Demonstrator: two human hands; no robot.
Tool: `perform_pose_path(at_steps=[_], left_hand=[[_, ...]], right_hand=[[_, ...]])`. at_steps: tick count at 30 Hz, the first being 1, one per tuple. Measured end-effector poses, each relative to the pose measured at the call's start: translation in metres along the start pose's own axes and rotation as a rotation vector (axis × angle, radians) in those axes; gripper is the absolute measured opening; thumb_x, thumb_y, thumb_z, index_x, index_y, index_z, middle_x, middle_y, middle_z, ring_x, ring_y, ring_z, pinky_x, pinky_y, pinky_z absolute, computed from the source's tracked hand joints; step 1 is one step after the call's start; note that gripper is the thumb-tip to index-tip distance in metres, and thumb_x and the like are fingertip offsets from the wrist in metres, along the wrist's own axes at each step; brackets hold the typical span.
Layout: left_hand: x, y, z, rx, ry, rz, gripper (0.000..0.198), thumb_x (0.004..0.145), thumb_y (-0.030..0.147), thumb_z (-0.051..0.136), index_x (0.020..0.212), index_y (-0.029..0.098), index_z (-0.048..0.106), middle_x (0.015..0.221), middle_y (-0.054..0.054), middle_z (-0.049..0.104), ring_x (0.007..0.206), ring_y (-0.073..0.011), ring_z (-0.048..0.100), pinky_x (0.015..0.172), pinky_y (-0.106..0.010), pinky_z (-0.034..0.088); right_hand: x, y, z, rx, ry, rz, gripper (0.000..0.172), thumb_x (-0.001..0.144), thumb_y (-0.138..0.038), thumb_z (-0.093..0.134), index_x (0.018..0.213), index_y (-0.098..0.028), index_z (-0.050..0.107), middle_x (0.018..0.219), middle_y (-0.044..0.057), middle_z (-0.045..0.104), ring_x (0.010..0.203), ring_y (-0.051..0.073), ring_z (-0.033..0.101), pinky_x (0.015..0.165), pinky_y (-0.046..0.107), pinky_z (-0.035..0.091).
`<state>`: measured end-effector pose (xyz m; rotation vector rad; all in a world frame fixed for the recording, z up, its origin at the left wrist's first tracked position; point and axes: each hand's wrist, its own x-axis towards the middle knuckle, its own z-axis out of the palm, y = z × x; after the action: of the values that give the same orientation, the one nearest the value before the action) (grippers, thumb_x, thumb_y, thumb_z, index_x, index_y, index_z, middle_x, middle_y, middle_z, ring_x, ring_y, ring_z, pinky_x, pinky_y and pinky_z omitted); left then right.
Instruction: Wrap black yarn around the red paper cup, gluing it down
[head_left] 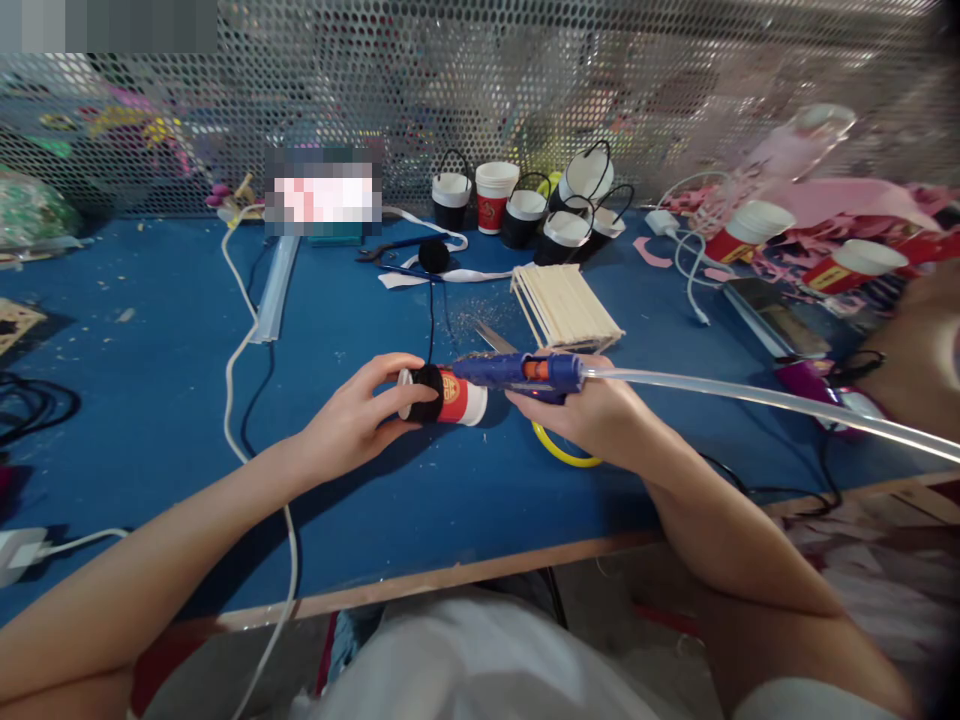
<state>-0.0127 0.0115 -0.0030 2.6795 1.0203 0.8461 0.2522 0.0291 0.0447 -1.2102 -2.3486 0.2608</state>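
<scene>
My left hand grips a red paper cup that lies on its side, partly wrapped in black yarn. In my right hand is a blue hot glue gun, its nozzle at the cup beside the black band. A long clear glue stick sticks out of the gun's back end. From the wrapped part a black strand runs up to a ball of black yarn. Scissors with a yellow handle lie partly hidden under my right hand.
Several black-wrapped cups with handles stand at the back near a red cup. A bundle of wooden sticks lies behind the glue gun. Pink scraps and tilted cups crowd the right; a white cable crosses the left.
</scene>
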Motion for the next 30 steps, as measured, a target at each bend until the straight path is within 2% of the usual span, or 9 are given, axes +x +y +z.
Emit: perform_pose_path(at_steps=[4,12,16,21,25,30], left_hand=[[0.0002,-0.0002,0.0007,-0.011,0.031,-0.015,0.031,0.081,0.012,0.058,0.111,0.018,0.05,0.121,-0.013,0.045,0.112,-0.0214,0.049,0.091,-0.036,0.049],[0.0001,0.0012,-0.0013,-0.006,-0.01,0.0,0.029,0.083,0.013,0.055,0.111,0.02,0.052,0.123,-0.012,0.044,0.114,-0.0233,0.049,0.092,-0.039,0.048],[0.002,0.0025,-0.0027,-0.059,0.018,-0.06,0.032,0.081,0.018,0.06,0.111,0.02,0.05,0.12,-0.012,0.046,0.11,-0.0225,0.051,0.089,-0.039,0.049],[0.0035,0.0024,-0.0032,-0.174,0.052,-0.16,0.039,0.077,0.025,0.065,0.113,0.02,0.05,0.117,-0.012,0.049,0.109,-0.023,0.051,0.09,-0.042,0.049],[0.0025,0.0006,-0.0019,-0.365,0.067,-0.249,0.043,0.076,0.026,0.067,0.115,0.021,0.051,0.116,-0.01,0.048,0.107,-0.0215,0.052,0.083,-0.037,0.054],[0.0016,-0.0014,-0.0004,-0.468,0.066,-0.339,0.044,0.073,0.027,0.07,0.113,0.021,0.052,0.113,-0.008,0.049,0.096,-0.0178,0.058,0.08,-0.035,0.056]], right_hand=[[-0.0026,-0.0008,-0.0018,0.003,-0.003,0.019,0.01,0.076,-0.029,0.057,0.074,-0.019,0.062,0.062,0.002,0.06,0.053,0.013,0.053,0.047,0.025,0.038],[0.002,-0.0002,0.0006,0.059,-0.002,0.01,0.009,0.075,-0.026,0.055,0.071,-0.019,0.06,0.061,0.001,0.059,0.053,0.013,0.052,0.05,0.025,0.04],[-0.0026,0.0021,0.0028,0.041,0.011,-0.003,0.012,0.078,-0.029,0.054,0.074,-0.02,0.06,0.062,0.002,0.061,0.054,0.014,0.054,0.049,0.026,0.04],[-0.0062,0.003,0.0035,0.016,0.026,-0.039,0.012,0.077,-0.031,0.057,0.077,-0.019,0.06,0.07,0.004,0.064,0.064,0.017,0.06,0.057,0.028,0.045],[-0.0063,-0.0011,0.0002,0.017,-0.008,-0.032,0.013,0.08,-0.03,0.054,0.076,-0.021,0.062,0.067,0.004,0.063,0.059,0.016,0.058,0.053,0.028,0.044],[-0.0046,-0.0049,-0.0027,-0.003,-0.014,-0.036,0.009,0.077,-0.027,0.057,0.074,-0.022,0.064,0.067,0.004,0.064,0.057,0.016,0.058,0.052,0.027,0.045]])
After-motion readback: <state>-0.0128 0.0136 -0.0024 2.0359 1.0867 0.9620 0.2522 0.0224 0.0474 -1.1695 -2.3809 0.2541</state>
